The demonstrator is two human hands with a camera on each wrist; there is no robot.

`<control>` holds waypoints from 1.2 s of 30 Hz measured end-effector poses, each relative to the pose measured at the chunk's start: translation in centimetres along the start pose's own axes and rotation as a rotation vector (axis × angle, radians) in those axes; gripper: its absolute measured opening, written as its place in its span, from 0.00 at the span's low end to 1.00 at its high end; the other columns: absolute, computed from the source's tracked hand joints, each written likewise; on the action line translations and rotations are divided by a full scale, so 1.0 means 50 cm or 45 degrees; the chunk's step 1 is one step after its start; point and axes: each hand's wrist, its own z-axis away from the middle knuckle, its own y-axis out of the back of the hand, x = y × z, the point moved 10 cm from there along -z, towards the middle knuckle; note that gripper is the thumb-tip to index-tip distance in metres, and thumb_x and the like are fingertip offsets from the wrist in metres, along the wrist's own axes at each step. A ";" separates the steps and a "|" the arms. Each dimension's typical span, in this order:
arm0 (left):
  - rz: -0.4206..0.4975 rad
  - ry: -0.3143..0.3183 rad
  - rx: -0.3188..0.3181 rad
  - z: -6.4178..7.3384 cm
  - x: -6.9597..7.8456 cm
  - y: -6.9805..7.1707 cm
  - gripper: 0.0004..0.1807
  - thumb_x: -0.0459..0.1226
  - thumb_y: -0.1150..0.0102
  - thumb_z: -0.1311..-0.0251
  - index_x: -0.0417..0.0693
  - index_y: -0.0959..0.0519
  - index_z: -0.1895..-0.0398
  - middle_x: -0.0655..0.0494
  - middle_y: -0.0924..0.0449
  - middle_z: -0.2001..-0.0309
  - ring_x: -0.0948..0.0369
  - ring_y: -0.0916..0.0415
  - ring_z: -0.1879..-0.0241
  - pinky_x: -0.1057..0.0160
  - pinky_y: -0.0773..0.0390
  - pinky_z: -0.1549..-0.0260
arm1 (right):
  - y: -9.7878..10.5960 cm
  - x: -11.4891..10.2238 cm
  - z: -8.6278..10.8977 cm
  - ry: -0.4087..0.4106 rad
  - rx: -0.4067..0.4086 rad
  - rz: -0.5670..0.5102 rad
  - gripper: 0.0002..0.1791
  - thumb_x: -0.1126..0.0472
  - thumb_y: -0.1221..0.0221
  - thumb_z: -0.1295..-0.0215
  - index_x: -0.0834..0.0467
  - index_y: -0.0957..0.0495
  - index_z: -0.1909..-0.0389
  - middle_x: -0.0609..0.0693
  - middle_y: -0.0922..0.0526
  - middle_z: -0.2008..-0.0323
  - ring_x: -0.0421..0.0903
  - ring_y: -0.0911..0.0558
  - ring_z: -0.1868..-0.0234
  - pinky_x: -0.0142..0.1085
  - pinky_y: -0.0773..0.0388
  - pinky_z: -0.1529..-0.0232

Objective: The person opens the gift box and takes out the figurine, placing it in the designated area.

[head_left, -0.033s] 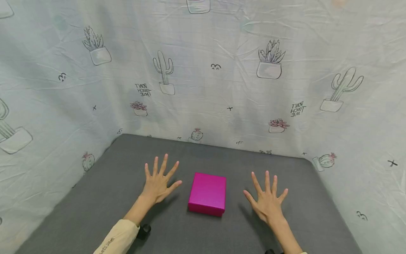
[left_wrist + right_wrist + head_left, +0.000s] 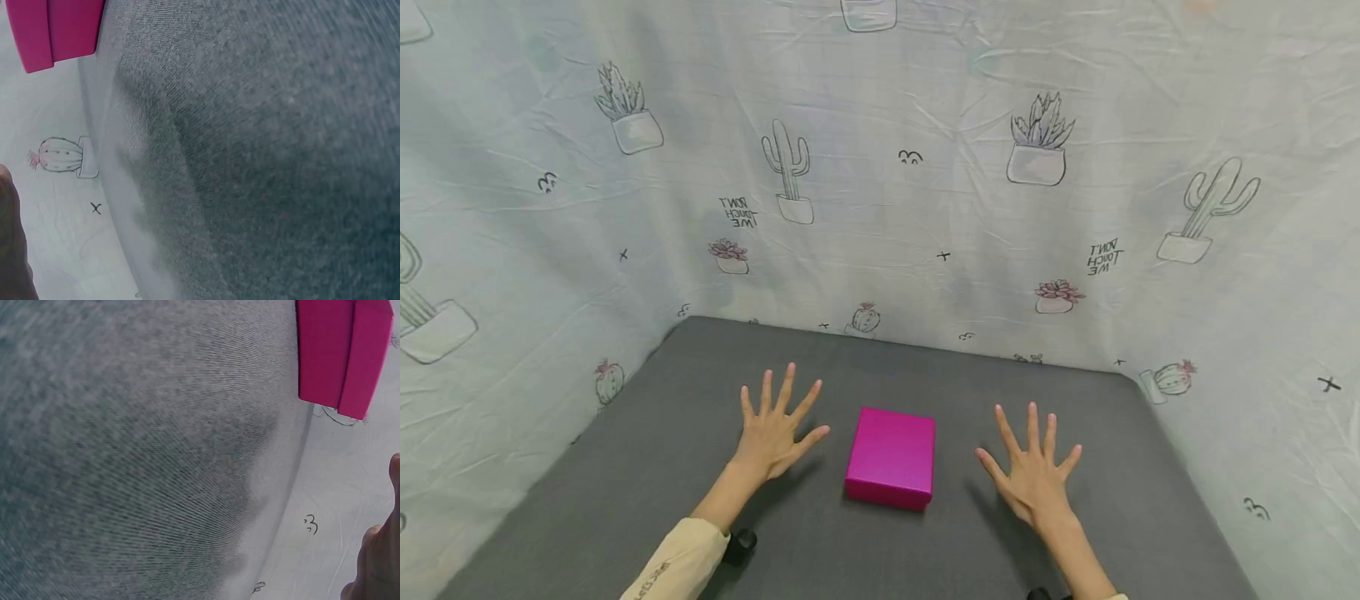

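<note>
A magenta box [image 2: 891,457] lies on the grey table between the two hands. Its lid seam shows in both wrist views, on the box [image 2: 53,31] at upper left and the box [image 2: 344,356] at upper right. My left hand [image 2: 771,437] hovers to the left of the box with fingers spread, holding nothing. To the right of the box, my right hand [image 2: 1033,479] also has its fingers spread and holds nothing. Neither hand touches the box. Only part of each hand enters its own wrist view.
Grey cloth [image 2: 805,542] covers the table. A pale curtain [image 2: 880,192] printed with potted cacti and succulents hangs behind it and along both sides. Dark wrist straps [image 2: 741,543] sit on the forearms, and the left sleeve [image 2: 681,562] is cream.
</note>
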 end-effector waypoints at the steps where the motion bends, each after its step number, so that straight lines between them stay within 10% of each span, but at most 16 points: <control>1: 0.003 0.002 0.002 0.000 0.000 0.000 0.42 0.65 0.58 0.36 0.67 0.58 0.23 0.48 0.76 0.24 0.37 0.76 0.28 0.26 0.74 0.39 | 0.001 0.001 0.001 -0.002 0.003 0.002 0.43 0.31 0.56 0.33 0.37 0.64 0.24 0.65 0.67 0.26 0.68 0.71 0.29 0.79 0.74 0.46; 17: 0.110 0.024 -0.084 0.007 0.004 -0.004 0.42 0.64 0.58 0.36 0.61 0.55 0.23 0.45 0.75 0.24 0.37 0.77 0.28 0.24 0.72 0.41 | -0.005 0.014 0.015 -0.020 -0.051 -0.020 0.43 0.31 0.56 0.33 0.40 0.63 0.24 0.66 0.68 0.26 0.68 0.71 0.29 0.78 0.75 0.44; 29: 0.803 -0.191 -0.246 0.016 0.025 0.004 0.50 0.54 0.47 0.34 0.49 0.68 0.24 0.52 0.69 0.23 0.50 0.66 0.26 0.39 0.60 0.31 | -0.003 -0.021 0.021 0.307 -0.054 -0.742 0.33 0.56 0.50 0.27 0.49 0.50 0.24 0.56 0.59 0.24 0.58 0.67 0.26 0.74 0.62 0.39; 32: 0.914 -0.224 -0.301 0.020 0.035 0.004 0.48 0.51 0.44 0.35 0.48 0.62 0.23 0.51 0.64 0.23 0.49 0.61 0.26 0.39 0.53 0.32 | 0.000 -0.028 0.023 0.388 -0.040 -0.913 0.30 0.62 0.51 0.27 0.53 0.46 0.26 0.55 0.54 0.25 0.48 0.59 0.25 0.52 0.53 0.28; 36: 1.093 -0.275 -0.368 0.019 0.059 0.000 0.43 0.46 0.41 0.36 0.47 0.53 0.24 0.50 0.55 0.25 0.50 0.53 0.27 0.45 0.45 0.33 | 0.005 -0.035 0.023 0.490 -0.042 -1.221 0.25 0.70 0.55 0.27 0.65 0.41 0.30 0.61 0.48 0.27 0.37 0.48 0.27 0.22 0.40 0.36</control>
